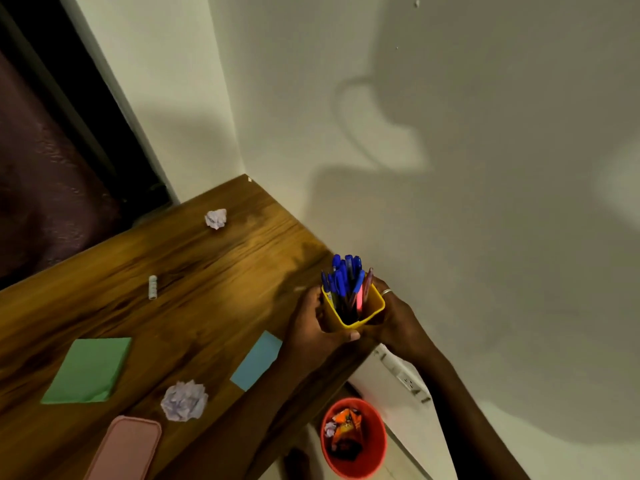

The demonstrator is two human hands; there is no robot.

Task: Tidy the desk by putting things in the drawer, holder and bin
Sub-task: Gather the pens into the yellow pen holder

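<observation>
Currently, the left hand [311, 330] and right hand [398, 317] both grip the yellow holder [334, 319], fingers curled round its walls at 9 and 3 o'clock. The holder, filled with pens [344, 275], is at the table [214, 292] right edge; contact with the surface cannot be determined. From the holder: red bin [375, 452] on the floor at 6 o'clock, blue pad [258, 360] at 8 o'clock, crumpled paper [215, 218] at 10 o'clock.

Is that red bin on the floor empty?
No, the bin holds orange wrappers and a paper ball.
</observation>
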